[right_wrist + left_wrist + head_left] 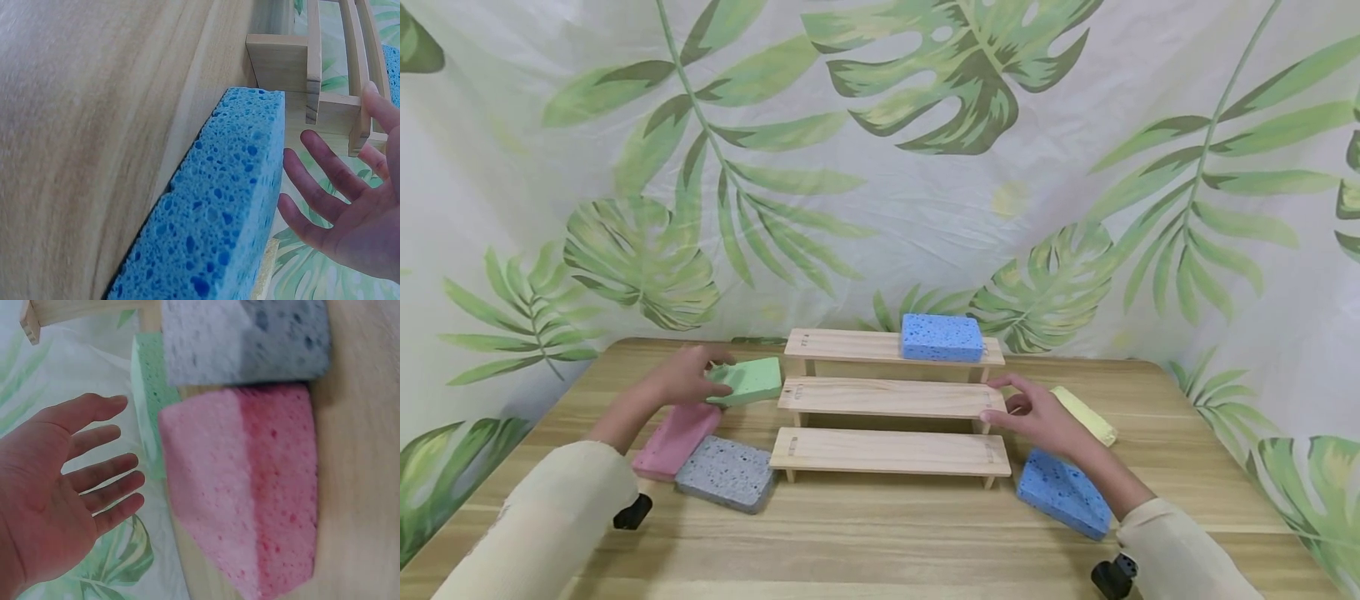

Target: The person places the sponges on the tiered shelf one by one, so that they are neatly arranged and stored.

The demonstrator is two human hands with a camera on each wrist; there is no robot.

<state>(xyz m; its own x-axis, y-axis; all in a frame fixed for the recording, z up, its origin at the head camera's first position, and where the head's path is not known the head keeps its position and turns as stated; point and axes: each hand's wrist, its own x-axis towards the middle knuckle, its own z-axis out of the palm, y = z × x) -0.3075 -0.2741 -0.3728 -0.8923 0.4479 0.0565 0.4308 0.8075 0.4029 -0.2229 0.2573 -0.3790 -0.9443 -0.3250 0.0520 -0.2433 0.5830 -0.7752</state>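
The left hand (688, 377), fingers spread, should close squarely on the green sponge (750, 379) left of the wooden stand (887, 398).

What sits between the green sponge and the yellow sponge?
In the head view, the wooden stepped shelf lies between the green sponge and yellow sponge; the right hand touches its end.

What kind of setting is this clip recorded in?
Probably a staged recording booth, not a lived-in room. A leaf-print sheet hangs round a wooden table as a backdrop, and the table holds only a three-step wooden riser and coloured sponges, such as the blue sponge on its top step.
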